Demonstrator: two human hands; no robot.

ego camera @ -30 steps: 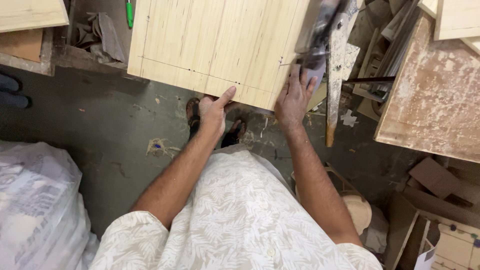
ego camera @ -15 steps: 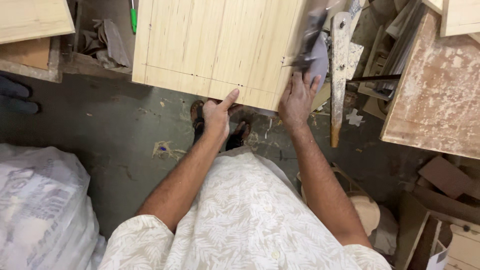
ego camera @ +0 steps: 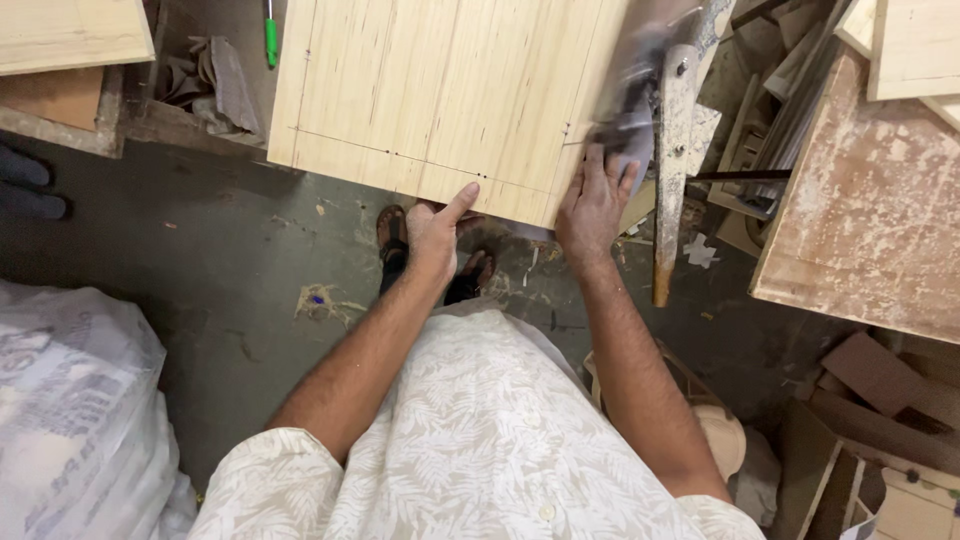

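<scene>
A pale wooden board (ego camera: 440,90) with a pencilled line near its front edge lies in front of me. My left hand (ego camera: 437,232) grips the board's near edge, thumb on top at the line. My right hand (ego camera: 592,205) rests on the board's near right corner, fingers flat on the wood, touching a blurred grey power saw (ego camera: 640,95) that sits at the board's right edge. Whether the right hand holds the saw or only the board is unclear. My sandalled feet (ego camera: 392,240) show below the board.
A long worn metal blade or bar (ego camera: 672,170) lies right of the board. A stained panel (ego camera: 870,200) and wood offcuts (ego camera: 880,390) are at right. A white sack (ego camera: 70,410) sits at lower left. A green pen (ego camera: 269,35) lies at the top.
The view has shifted slightly. My hands stay at the board's near edge, and the saw at the right corner stays blurred.
</scene>
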